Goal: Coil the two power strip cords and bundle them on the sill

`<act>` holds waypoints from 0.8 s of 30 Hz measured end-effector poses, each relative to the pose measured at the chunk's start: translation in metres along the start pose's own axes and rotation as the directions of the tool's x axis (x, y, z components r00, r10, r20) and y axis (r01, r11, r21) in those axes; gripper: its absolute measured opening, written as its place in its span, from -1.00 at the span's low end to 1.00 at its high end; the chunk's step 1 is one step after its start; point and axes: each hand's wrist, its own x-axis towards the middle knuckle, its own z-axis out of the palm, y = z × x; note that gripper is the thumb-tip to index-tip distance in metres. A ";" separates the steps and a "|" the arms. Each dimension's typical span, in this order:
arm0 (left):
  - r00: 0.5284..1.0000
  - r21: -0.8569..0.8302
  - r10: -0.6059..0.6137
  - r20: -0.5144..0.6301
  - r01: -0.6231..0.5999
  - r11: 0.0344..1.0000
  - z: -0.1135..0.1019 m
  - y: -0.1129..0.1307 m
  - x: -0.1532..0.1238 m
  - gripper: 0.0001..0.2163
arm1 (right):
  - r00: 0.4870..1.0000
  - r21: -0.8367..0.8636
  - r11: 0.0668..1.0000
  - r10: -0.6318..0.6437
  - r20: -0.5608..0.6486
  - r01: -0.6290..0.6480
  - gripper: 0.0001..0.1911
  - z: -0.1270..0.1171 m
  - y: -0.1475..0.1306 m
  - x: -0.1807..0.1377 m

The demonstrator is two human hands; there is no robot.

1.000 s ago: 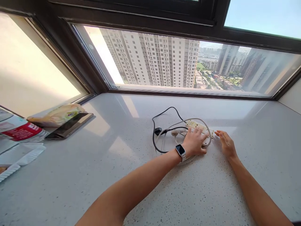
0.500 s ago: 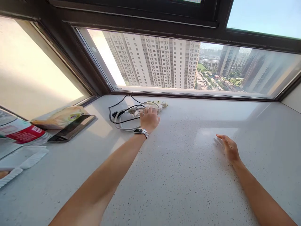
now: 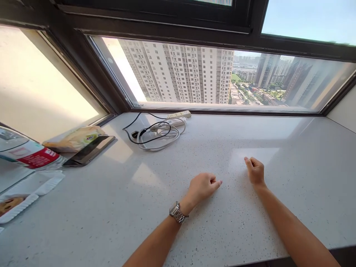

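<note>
My left hand, wearing a metal-band watch at the wrist, is curled into a loose fist over the middle of the speckled white counter. Its thumb points right, and nothing shows in the fingers. To the right, my right hand is also a fist with the thumb out, and no object is visible in it. A gap separates the two hands. Beyond the left hand, by the window, lie coiled white and black cables with a pale power strip; neither hand touches them.
At the left are a water bottle with a red label, a phone-like dark slab, a yellowish package and a white tray holding a cookie. A dark window frame borders the counter's far side.
My left hand has left the cables and come back toward me, closing into a fist. The power strip and cables shifted slightly left. My right hand has curled its fingers and moved slightly left.
</note>
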 end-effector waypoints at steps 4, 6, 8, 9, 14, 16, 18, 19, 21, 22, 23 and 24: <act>0.977 -0.231 0.184 0.107 -0.155 0.961 0.019 0.018 0.006 -0.57 | 0.998 0.030 0.998 0.056 0.007 -0.056 -0.52 0.028 -0.014 -0.012; 0.958 -0.359 0.251 0.138 -0.187 0.914 0.022 0.018 0.010 -0.54 | 0.993 0.033 0.999 0.033 0.116 -0.037 -0.53 0.037 -0.019 -0.020; 0.953 -0.461 0.261 0.152 -0.166 0.872 0.020 0.014 0.014 -0.55 | 0.967 0.033 0.999 -0.012 0.256 0.003 -0.54 0.044 -0.023 -0.028; 0.954 -0.495 0.254 0.160 -0.145 0.857 0.018 0.012 0.016 -0.56 | 0.951 0.034 0.999 -0.031 0.308 0.021 -0.54 0.046 -0.024 -0.030; 0.949 -0.531 0.236 0.208 -0.093 0.842 0.010 0.009 0.019 -0.61 | 0.879 0.029 0.998 -0.069 0.471 0.062 -0.52 0.048 -0.023 -0.029; 0.942 -0.536 0.238 0.236 -0.079 0.841 0.009 0.007 0.019 -0.60 | 0.824 -0.001 0.997 -0.060 0.563 0.074 -0.52 0.047 -0.022 -0.026; 0.939 -0.539 0.234 0.254 -0.064 0.840 0.009 0.004 0.020 -0.58 | 0.790 -0.028 0.997 -0.043 0.611 0.077 -0.52 0.046 -0.022 -0.024; 0.940 -0.537 0.227 0.256 -0.057 0.841 0.009 0.002 0.021 -0.57 | 0.782 -0.036 0.996 -0.039 0.622 0.078 -0.52 0.046 -0.022 -0.024; 0.946 -0.533 0.208 0.248 -0.046 0.845 0.008 -0.001 0.024 -0.56 | 0.770 -0.041 0.995 -0.041 0.637 0.086 -0.53 0.046 -0.021 -0.024; 0.949 -0.530 0.199 0.246 -0.041 0.847 0.008 -0.003 0.025 -0.55 | 0.764 -0.041 0.995 -0.045 0.644 0.092 -0.52 0.046 -0.021 -0.024; 0.950 -0.528 0.193 0.245 -0.036 0.849 0.007 -0.004 0.026 -0.54 | 0.759 -0.042 0.994 -0.047 0.649 0.098 -0.52 0.046 -0.021 -0.024; 0.951 -0.527 0.188 0.246 -0.031 0.849 0.006 -0.005 0.026 -0.54 | 0.755 -0.045 0.994 -0.048 0.654 0.101 -0.52 0.046 -0.021 -0.024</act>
